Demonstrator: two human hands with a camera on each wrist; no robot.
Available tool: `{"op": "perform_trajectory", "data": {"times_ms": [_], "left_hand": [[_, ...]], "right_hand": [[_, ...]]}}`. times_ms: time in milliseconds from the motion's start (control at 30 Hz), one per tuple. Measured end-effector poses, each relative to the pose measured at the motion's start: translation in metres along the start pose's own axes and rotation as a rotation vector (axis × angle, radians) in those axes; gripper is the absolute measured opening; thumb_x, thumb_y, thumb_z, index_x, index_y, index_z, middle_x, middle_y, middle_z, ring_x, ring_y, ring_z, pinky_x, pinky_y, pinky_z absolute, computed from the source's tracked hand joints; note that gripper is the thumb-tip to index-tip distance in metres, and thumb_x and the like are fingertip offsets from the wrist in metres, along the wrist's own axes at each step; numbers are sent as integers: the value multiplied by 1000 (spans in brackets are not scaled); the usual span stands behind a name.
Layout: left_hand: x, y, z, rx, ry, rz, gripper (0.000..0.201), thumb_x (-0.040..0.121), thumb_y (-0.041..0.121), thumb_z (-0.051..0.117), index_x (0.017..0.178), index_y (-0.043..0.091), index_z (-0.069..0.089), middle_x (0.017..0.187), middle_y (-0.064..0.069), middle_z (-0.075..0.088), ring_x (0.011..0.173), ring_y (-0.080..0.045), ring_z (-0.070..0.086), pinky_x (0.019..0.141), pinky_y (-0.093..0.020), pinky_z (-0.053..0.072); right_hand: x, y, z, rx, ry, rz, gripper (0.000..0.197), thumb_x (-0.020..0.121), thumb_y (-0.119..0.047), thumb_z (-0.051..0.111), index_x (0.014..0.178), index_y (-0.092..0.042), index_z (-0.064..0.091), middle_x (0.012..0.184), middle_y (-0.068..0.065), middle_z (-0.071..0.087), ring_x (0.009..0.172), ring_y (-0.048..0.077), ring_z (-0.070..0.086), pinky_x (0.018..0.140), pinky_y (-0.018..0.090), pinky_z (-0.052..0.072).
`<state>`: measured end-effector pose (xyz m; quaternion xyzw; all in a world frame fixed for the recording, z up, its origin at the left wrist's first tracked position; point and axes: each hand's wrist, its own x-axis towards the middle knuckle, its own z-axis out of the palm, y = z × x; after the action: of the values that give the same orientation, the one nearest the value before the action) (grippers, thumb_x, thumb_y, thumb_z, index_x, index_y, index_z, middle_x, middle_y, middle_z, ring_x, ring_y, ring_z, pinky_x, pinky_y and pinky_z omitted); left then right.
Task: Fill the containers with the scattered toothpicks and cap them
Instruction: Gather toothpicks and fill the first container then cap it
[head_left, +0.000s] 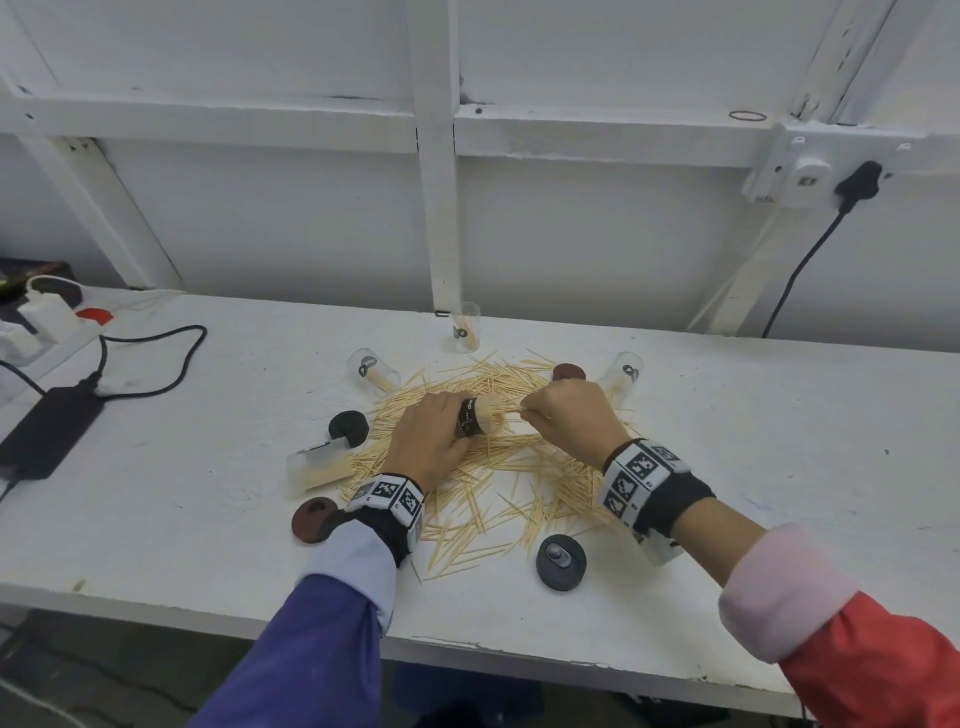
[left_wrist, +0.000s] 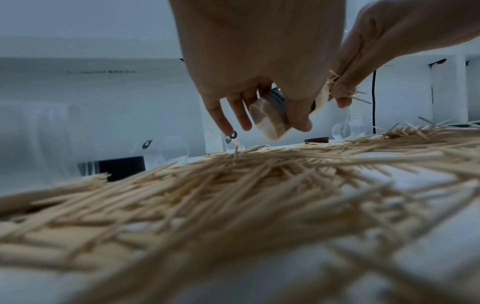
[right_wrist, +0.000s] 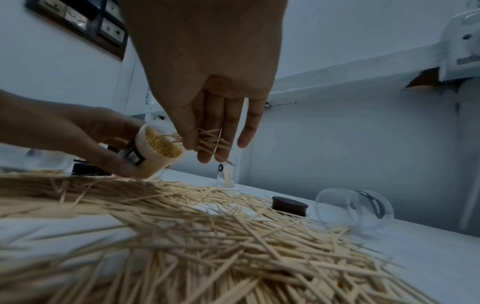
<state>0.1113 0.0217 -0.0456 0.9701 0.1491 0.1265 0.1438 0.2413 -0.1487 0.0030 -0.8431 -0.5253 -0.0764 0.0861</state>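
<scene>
Fingers (right_wrist: 207, 139) of your right hand (head_left: 563, 415) pinch a small bundle of toothpicks (right_wrist: 210, 137) and point it at the mouth of the container (right_wrist: 158, 150) near the centre of the head view, while your left hand (head_left: 426, 441) curls round that container and tips it on its side, just above the heap. Its mouth already looks closely packed, so the last picks will probably need to slide in parallel rather than be pushed. Scattered toothpicks (head_left: 509, 467) cover the middle of the counter (head_left: 779, 441); they are light, stiff and thin, roll easily and will likely snap or splay if squeezed crosswise, so take them by the middle in aligned bunches. A clear plastic container (head_left: 466, 327) stands upright at the upper centre, and others lie tipped at the upper left (head_left: 371, 369), upper right (head_left: 621, 374) and left (head_left: 317, 465); they look smooth and light, so grip them round the wall. Dark caps (head_left: 561, 561) lie around the heap, none yet fitted.
</scene>
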Motion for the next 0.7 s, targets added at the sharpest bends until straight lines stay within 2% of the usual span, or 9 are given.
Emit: {"op": "perform_trajectory", "data": {"times_ms": [133, 233, 367, 467, 600, 700], "left_hand": [[0, 0, 0, 1, -3, -8, 55, 90, 43, 62, 137, 19, 46, 127, 0, 57, 116, -22, 49, 91, -37, 39], [0, 1, 1, 12, -14, 5, 55, 89, 44, 62, 137, 20, 47, 126, 1, 58, 116, -21, 49, 89, -36, 39], [2, 3, 0, 15, -21, 31, 55, 89, 43, 63, 136, 20, 47, 126, 1, 58, 115, -21, 49, 90, -37, 40], [1, 6, -1, 5, -20, 40, 53, 88, 40, 65, 134, 21, 48, 124, 1, 59, 114, -21, 50, 90, -37, 41], [0, 9, 1, 10, -19, 57, 53, 88, 41, 63, 134, 21, 48, 123, 2, 59, 114, -20, 50, 90, -36, 38], [0, 10, 2, 2, -24, 48, 54, 88, 44, 63, 135, 21, 48, 124, 2, 58, 114, -20, 50, 90, -36, 38]], "right_hand": [[-4, -6, -1, -6, 62, -52, 32, 87, -13, 63, 56, -12, 54, 50, -3, 53, 46, 16, 45, 47, 23, 33], [-4, -7, -2, -7, 77, -62, 27, 86, -13, 67, 60, -11, 60, 53, -3, 55, 48, 18, 51, 46, 23, 33], [1, -6, -2, -7, 114, -34, 23, 83, -13, 71, 61, -13, 65, 53, -3, 55, 46, 19, 51, 43, 21, 28], [4, -7, -2, -38, 74, -61, 19, 85, -12, 69, 66, -12, 68, 57, -1, 57, 49, 20, 52, 43, 22, 32], [6, -11, -1, -128, -2, -111, 22, 64, -6, 83, 57, -16, 64, 52, -4, 52, 42, 16, 48, 37, 21, 33], [5, -10, 1, -103, -10, -124, 20, 62, -1, 83, 70, -13, 69, 62, -1, 56, 47, 18, 53, 36, 25, 39]]}}
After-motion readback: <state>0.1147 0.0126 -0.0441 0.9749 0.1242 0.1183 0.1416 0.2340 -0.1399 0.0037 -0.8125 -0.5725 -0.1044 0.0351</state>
